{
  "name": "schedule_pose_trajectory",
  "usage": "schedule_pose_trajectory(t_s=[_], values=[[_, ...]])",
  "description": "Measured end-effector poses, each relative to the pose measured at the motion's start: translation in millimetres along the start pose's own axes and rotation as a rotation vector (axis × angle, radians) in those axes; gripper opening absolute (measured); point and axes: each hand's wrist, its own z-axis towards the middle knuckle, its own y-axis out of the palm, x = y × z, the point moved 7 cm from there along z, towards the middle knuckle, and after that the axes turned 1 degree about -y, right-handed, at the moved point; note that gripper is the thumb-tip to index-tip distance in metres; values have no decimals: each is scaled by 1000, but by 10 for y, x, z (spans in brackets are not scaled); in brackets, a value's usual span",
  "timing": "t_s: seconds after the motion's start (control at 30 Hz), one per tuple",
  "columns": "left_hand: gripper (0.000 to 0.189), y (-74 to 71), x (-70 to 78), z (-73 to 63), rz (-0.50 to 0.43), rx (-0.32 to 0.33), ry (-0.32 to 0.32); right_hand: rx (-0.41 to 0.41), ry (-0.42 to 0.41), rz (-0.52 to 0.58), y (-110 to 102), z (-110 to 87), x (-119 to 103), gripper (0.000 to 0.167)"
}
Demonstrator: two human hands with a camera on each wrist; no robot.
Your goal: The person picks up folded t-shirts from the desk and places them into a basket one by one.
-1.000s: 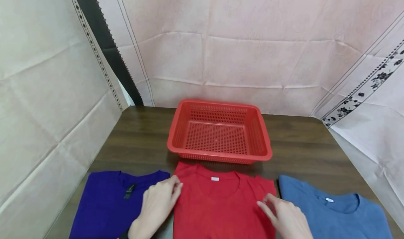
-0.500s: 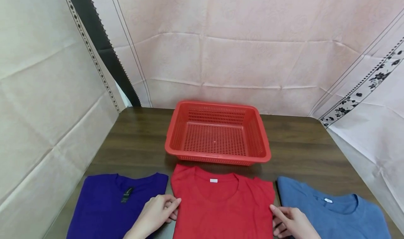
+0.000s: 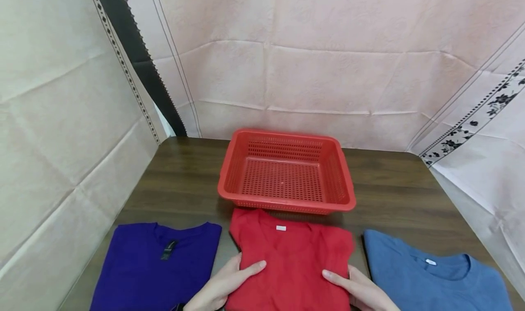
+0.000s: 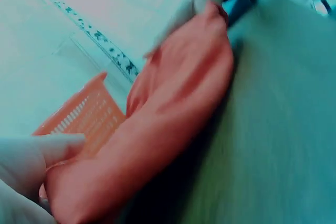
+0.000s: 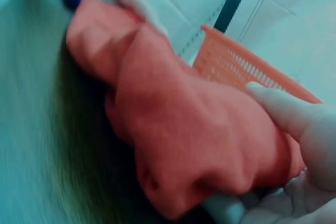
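A folded red T-shirt (image 3: 293, 251) with a white neck label lies in the middle, just in front of the red basket. My left hand (image 3: 225, 281) grips its left side, thumb on top and the other fingers beneath. On the opposite side my right hand (image 3: 362, 289) holds the shirt the same way. Both wrist views show the red cloth (image 4: 152, 140) bunched and lifted off the table between the hands. In the right wrist view, the right thumb (image 5: 286, 108) presses on top while fingers curl under the cloth.
The red plastic basket (image 3: 287, 202) stands at the back of the wooden table (image 3: 184, 178) with nothing inside. A folded dark blue T-shirt (image 3: 143, 265) lies on the left, a folded lighter blue one (image 3: 443, 279) on the right. Pale patterned cloth (image 3: 311, 74) hangs behind the table.
Both hands have moved from the edges of the red T-shirt inward and now grip it from both sides. The shirt's sides are drawn in and creased.
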Motion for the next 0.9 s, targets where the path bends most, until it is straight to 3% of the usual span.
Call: schedule_pose_trajectory(t_s=[0.2, 0.37, 0.5, 0.63, 0.8, 0.9], values=[[65, 56, -63, 7, -149, -63, -20, 59, -42, 42, 55, 40, -12, 56], [74, -8, -141, -105, -244, -90, -76, 82, -30, 107, 32, -65, 44, 58], [76, 13, -144, -238, -319, -145, -82, 94, -2, 103, 45, -172, 61, 59], [83, 55, -73, -383, -328, -203, -96, 117, 18, 42, 76, -303, -17, 61], [83, 82, 115, -547, -269, -234, -64, 128, 0, 6, 152, -478, -204, 60], [78, 116, 257, -649, -311, -267, -50, 127, -16, 15, 195, -564, -311, 56]])
